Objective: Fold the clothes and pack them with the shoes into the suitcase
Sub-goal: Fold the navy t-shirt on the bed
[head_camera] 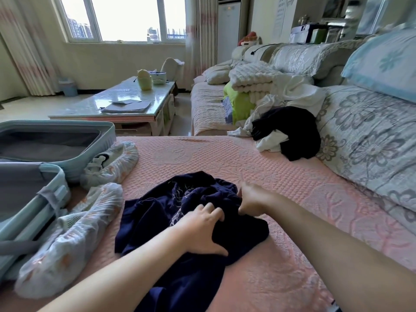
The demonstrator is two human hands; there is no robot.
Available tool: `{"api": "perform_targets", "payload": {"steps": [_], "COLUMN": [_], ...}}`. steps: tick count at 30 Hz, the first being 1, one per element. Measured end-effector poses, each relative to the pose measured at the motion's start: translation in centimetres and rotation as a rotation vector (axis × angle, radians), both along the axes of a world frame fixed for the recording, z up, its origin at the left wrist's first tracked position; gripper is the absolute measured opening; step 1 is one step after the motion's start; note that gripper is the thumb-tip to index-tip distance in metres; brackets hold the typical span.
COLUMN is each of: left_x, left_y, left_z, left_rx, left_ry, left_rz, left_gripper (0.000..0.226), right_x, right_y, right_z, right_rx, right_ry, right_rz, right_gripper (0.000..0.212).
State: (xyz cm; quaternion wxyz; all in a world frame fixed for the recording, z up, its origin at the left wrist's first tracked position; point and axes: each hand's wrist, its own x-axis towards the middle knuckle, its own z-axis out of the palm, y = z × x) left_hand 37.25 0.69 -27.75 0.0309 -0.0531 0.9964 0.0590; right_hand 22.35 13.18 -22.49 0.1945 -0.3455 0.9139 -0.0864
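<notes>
A crumpled navy garment [157,212] with a pale stitched pattern lies on the pink quilted cover in front of me. My left hand [202,228] grips a bunch of its cloth near the middle. My right hand [252,200] pinches its far right edge. An open light-blue suitcase [74,158] lies at the left with grey lining. Two shoes wrapped in patterned covers sit beside it, one near [74,239] and one farther back [112,163]. A heap of black [292,134] and white clothes [297,91] lies at the back right.
The pink cover [225,158] stretches ahead. A floral backrest cushion [364,136] runs along the right. Folded blankets and a green item [245,86] sit further along the sofa. A glossy coffee table [121,102] with papers and a jar stands beyond the suitcase.
</notes>
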Motion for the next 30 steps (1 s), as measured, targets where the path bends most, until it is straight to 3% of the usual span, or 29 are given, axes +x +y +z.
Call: {"api": "perform_targets", "payload": {"steps": [3, 5, 8, 10, 11, 13, 14, 16, 18, 19, 21, 23, 26, 30], "left_x": [0.2, 0.8, 2.5, 3.6, 4.1, 4.9, 5.0, 4.7, 3.9, 3.4, 2.4, 1.7, 0.7, -0.2], "left_y": [-0.2, -0.5, -1.0, -2.0, -2.4, -2.7, -2.8, -2.6, -1.5, -0.7, 1.1, 2.0, 1.3, -0.5], "left_z": [-0.1, 0.9, 3.2, 4.6, 5.4, 6.7, 7.1, 7.2, 7.1, 6.6, 5.0, 2.9, 2.2, 2.7], "left_rx": [0.177, 0.287, 0.411, 0.387, 0.339, 0.14, 0.016, -0.152, -0.086, -0.024, 0.018, -0.023, 0.047, 0.163], "left_ry": [0.065, -0.012, -0.341, -0.637, -0.759, -0.87, -0.836, -0.538, -0.156, -0.065, -0.097, -0.209, -0.174, -0.065], "left_rz": [-0.054, -0.037, 0.005, 0.084, 0.14, 0.2, 0.203, 0.228, 0.213, 0.184, 0.157, 0.193, 0.239, 0.283], "left_gripper": [0.023, 0.012, 0.011, 0.013, 0.014, 0.004, 0.007, 0.026, 0.032, 0.036, 0.058, 0.08, 0.061, 0.036], "right_x": [0.9, 1.8, 3.3, 3.6, 3.5, 2.7, 2.3, 1.6, 1.7, 1.9, 2.0, 1.6, 0.3, -2.6], "right_y": [1.0, 2.0, 3.2, 3.4, 3.2, 2.4, 2.0, 1.0, 0.0, -0.6, -1.4, -1.7, -1.2, -0.1], "right_z": [0.9, 1.6, 2.8, 3.2, 3.0, 2.1, 1.7, 0.7, -0.2, -0.6, -1.7, -2.1, -1.6, -0.9], "right_rx": [-0.09, -0.057, 0.066, 0.114, 0.079, -0.077, -0.147, -0.217, -0.195, -0.137, 0.001, -0.006, -0.109, -0.172], "right_ry": [-0.203, -0.381, -0.76, -0.852, -0.788, -0.46, -0.249, 0.007, 0.007, 0.018, 0.126, 0.23, 0.28, 0.587], "right_rz": [-0.038, 0.007, 0.088, 0.163, 0.164, 0.085, 0.045, -0.004, -0.027, -0.026, -0.006, 0.002, -0.022, -0.026], "right_gripper": [0.055, 0.053, 0.049, 0.035, 0.025, 0.011, 0.012, 0.029, 0.054, 0.064, 0.066, 0.05, 0.041, 0.029]}}
